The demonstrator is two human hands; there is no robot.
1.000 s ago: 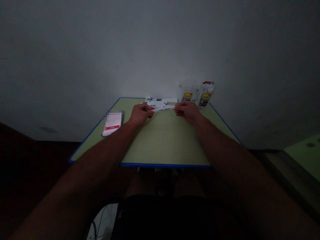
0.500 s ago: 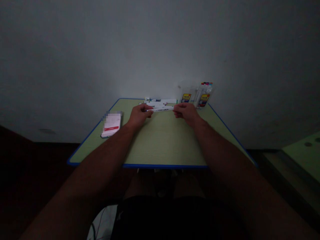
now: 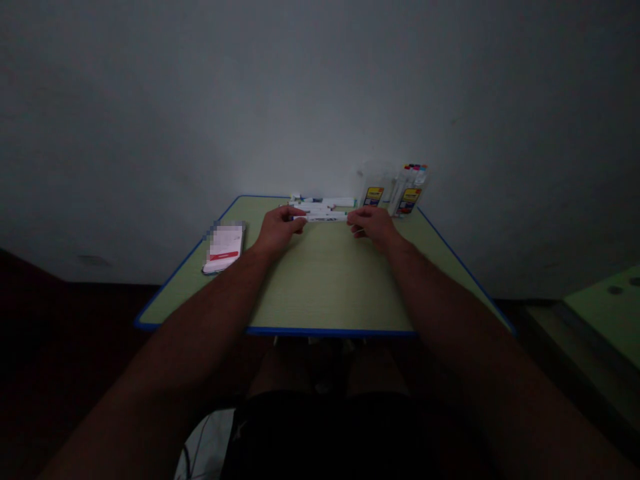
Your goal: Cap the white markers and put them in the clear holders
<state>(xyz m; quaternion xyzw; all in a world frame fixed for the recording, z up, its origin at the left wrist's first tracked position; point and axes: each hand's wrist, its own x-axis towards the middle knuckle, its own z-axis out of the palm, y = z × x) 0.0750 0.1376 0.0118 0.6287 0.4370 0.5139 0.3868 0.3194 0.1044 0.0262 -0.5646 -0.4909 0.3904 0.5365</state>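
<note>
Between my two hands a white marker (image 3: 327,217) lies crosswise, just in front of a pile of white markers (image 3: 313,208). My left hand (image 3: 280,229) pinches its left end between thumb and forefinger. At the other end, my right hand (image 3: 371,223) has its fingertips closed on the marker's tip. Beyond the right hand stand two clear plastic cases with yellow and dark labels. The left case (image 3: 373,195) shows no markers that I can make out, while the right case (image 3: 411,190) holds several markers with coloured ends.
A phone (image 3: 225,247) with a lit screen lies on the left of the light green table (image 3: 330,287), which has a blue edge. Behind the table rises a grey wall (image 3: 310,100). Another green surface (image 3: 610,307) shows at the far right.
The marker in my hands has tilted to nearly level, its right end a touch lower relative to the left. Both hands stay almost in place.
</note>
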